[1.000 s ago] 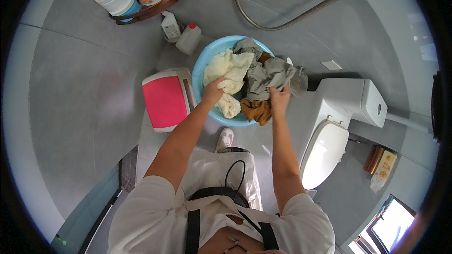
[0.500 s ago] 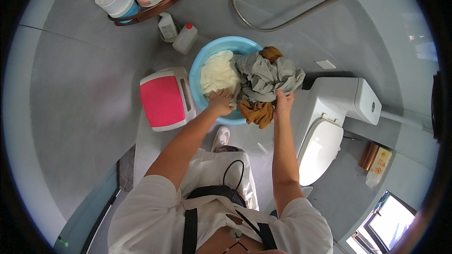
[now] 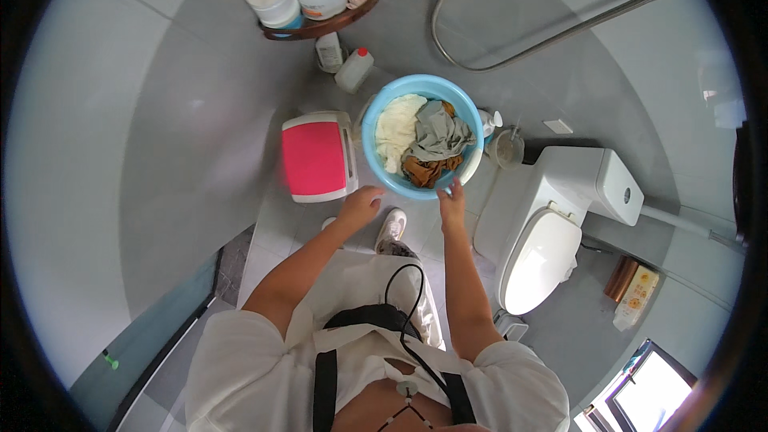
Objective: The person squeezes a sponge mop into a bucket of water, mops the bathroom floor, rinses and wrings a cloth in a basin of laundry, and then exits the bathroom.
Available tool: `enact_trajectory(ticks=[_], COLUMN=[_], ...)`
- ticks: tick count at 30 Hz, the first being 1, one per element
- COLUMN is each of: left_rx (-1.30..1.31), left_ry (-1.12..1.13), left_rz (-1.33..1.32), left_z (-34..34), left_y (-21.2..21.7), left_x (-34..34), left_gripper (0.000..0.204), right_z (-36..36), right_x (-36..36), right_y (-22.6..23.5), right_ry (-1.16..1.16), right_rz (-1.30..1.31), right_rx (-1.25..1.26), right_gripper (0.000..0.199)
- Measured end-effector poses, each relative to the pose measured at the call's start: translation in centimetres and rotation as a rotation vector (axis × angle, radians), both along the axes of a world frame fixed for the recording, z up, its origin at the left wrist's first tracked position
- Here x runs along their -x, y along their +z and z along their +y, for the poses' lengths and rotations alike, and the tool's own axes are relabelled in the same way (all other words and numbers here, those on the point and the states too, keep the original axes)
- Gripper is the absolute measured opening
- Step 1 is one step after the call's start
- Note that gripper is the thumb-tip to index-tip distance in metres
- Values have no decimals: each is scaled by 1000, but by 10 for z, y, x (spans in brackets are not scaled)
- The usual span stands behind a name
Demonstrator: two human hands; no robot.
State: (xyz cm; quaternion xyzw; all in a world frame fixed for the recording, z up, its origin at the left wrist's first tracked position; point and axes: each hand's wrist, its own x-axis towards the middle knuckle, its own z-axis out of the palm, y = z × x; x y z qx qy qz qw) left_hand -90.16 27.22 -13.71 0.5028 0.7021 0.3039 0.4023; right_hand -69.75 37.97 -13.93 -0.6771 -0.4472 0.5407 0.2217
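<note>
A light blue round basin (image 3: pixel 369 140) stands in front of me with clothes lying inside it. Cream cloth (image 3: pixel 398 130) fills its left side, a crumpled grey garment (image 3: pixel 440 132) its right, and brown cloth (image 3: pixel 428 170) shows at the near side. My right hand (image 3: pixel 452 204) is at the basin's near right rim, fingers stretched and apart, holding nothing; whether the fingertips touch the rim I cannot tell. Off the near left side, clear of the basin, my left hand (image 3: pixel 362 205) hangs with loosely bent fingers and nothing in it.
Left of the basin is a pink-topped white bin (image 3: pixel 317 157). A white toilet (image 3: pixel 540 260) stands to the right, near a clear container (image 3: pixel 506 149). Bottles (image 3: pixel 354 70) sit behind, below a brown corner shelf (image 3: pixel 320 28). A metal shower hose (image 3: pixel 438 28) loops along the far wall.
Both hands have let go of the clothes and drawn back toward me. The grey and brown garments, which hung over the basin's right rim, now lie inside it. The view has shifted.
</note>
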Motion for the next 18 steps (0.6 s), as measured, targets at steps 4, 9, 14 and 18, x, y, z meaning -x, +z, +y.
enact_trajectory(ticks=[4,9,14,18], left_rx=[114,137,8,-126], left_ry=[120,232,458,661], left_rz=[-153,-159,-153,166], left_z=[-43,-90,-146,-203], left_y=[49,158,220,282], left_x=[19,52,97,101], left_gripper=[23,24,25,27], right_z=[-39,-56,-48,-43], right_x=[-10,-7,33,86], right_y=[47,128,198,240], right_ry=[105,329,579,904], right_rz=[15,96,18,29], right_rx=[74,-41,-325,-399], right_gripper=[41,28,31,34])
